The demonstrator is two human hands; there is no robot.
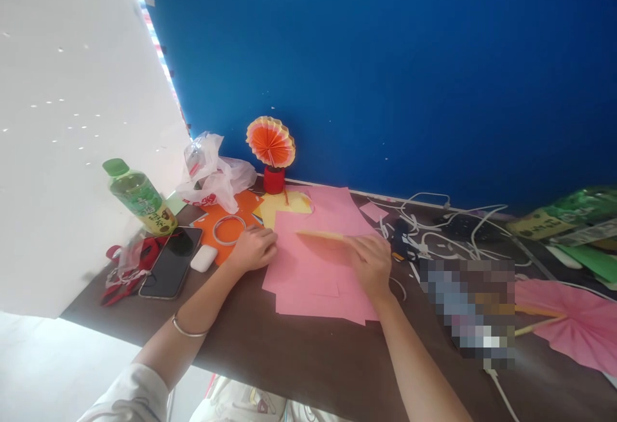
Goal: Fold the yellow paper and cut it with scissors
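Note:
Pink paper sheets (pixel 308 293) lie stacked on the dark table in front of me. My right hand (pixel 372 264) is closed on one end of a thin, narrow yellow strip (pixel 321 235), which points left over the pink sheets. My left hand (pixel 255 247) rests at the left edge of the pink sheets with its fingers curled; whether anything is under them is hidden. Beside it on orange paper (pixel 222 209) lies a silvery-white ring (pixel 229 230). Yellow paper (pixel 284 207) sits behind, partly under the pink sheets.
An orange pleated paper fan (pixel 270 142) stands in a red holder (pixel 274 180) at the back. Left are a green-capped bottle (pixel 142 200), a phone (pixel 172 261) and a white case (pixel 204 258). White cables (pixel 429 242) and a pink fan (pixel 573 319) lie right.

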